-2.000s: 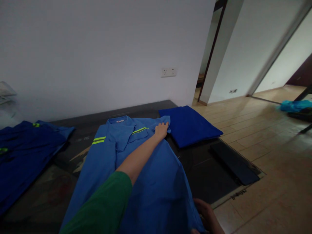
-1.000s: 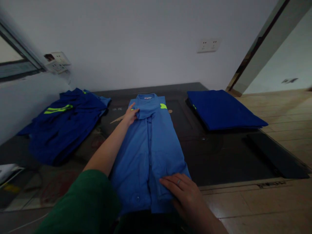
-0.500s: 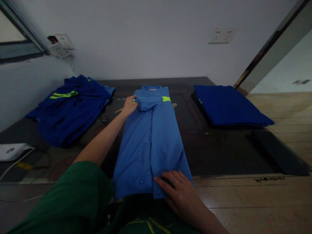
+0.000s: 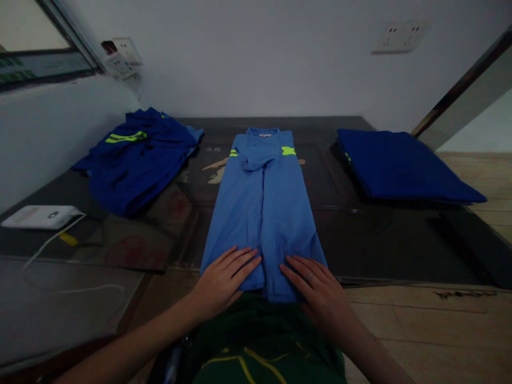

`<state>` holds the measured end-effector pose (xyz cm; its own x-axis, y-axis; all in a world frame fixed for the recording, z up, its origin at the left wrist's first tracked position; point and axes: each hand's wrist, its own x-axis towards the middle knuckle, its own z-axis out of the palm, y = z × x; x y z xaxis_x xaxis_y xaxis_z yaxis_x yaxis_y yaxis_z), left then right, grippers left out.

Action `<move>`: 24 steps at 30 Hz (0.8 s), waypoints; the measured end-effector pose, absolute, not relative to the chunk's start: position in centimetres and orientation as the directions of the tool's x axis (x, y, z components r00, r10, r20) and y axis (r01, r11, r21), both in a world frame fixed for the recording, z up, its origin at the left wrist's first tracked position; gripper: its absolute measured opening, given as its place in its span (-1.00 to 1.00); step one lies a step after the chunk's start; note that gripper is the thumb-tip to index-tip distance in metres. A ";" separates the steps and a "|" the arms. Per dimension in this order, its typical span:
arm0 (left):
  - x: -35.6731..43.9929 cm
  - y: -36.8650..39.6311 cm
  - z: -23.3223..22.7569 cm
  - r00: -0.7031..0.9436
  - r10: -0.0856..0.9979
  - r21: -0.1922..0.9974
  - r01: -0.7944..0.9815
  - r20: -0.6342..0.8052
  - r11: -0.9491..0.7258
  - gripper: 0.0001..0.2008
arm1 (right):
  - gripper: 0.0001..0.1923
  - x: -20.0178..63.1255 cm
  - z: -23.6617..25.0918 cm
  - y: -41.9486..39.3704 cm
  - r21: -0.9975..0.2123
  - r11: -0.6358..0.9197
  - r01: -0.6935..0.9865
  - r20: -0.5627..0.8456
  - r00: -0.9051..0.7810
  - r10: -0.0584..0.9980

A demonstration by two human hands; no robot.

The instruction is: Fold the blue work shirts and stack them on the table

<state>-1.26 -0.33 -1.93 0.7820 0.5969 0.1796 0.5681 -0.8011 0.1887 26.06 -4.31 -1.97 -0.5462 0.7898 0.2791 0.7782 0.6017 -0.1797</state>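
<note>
While both palms press flat at the near hem, the light blue shirt point(image 4: 264, 208) lies lengthwise down the middle of the dark table point(image 4: 360, 240), collar at the far end, sides folded in to a long narrow strip w/ a seam running down the centre. Left hand point(image 4: 224, 280) rests open, fingers spread, on the left half of the hem; right hand point(image 4: 316, 290) likewise open and flat on the right half, a ring on one finger; neither grips anything, both just touch the cloth. Hem sits right at the table's near edge, almost over the person's green lap. Cloth looks smooth, matte woven, w/ small neon-yellow stripes point(image 4: 288, 151) near the collar on each side. Bare tabletop flanks the strip on both sides, glossy and reflective, w/ faint pale markings under the surface. Far left: a rumpled heap of dark blue garments point(image 4: 136, 160), neon stripe showing, well apart from the shirt. Far right: a neatly squared dark blue folded stack point(image 4: 400, 165), flat, crisp edges, also well apart. Near left: a white flat device point(image 4: 40, 217) w/ a thin white cable point(image 4: 52, 240) trailing. Wall sockets point(image 4: 400, 34) above, wooden floor point(image 4: 460, 330) right.
</note>
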 end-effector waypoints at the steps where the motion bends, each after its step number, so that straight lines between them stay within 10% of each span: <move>1: -1.4 -0.2 -2.0 0.792 0.572 0.192 0.541 0.214 -0.819 -0.41 | -0.33 25.9 -2.0 -4.3 -0.180 0.594 0.784 0.281 -0.538 0.795; 7: -2.0 0.1 -0.9 0.737 0.530 0.245 0.470 0.419 -0.848 -0.48 | -0.41 24.9 -1.8 -4.0 -0.188 0.541 0.820 0.289 -0.481 0.828; 15: -2.4 -0.2 -1.6 0.867 0.464 0.110 0.451 0.180 -0.886 -0.45 | -0.35 24.8 -0.9 -4.3 -0.193 0.548 0.814 0.408 -0.441 0.799; 24: -2.5 -0.3 -0.8 0.860 0.494 0.255 0.452 0.132 -0.855 -0.36 | -0.43 24.3 -2.4 -5.2 -0.063 0.660 0.749 0.466 -0.562 0.683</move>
<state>-2.52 -0.31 -0.84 0.8595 0.4937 0.1324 0.4516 -0.8549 0.2555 24.35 -5.16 -2.39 -0.5624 0.6831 0.4660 0.7490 0.6596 -0.0631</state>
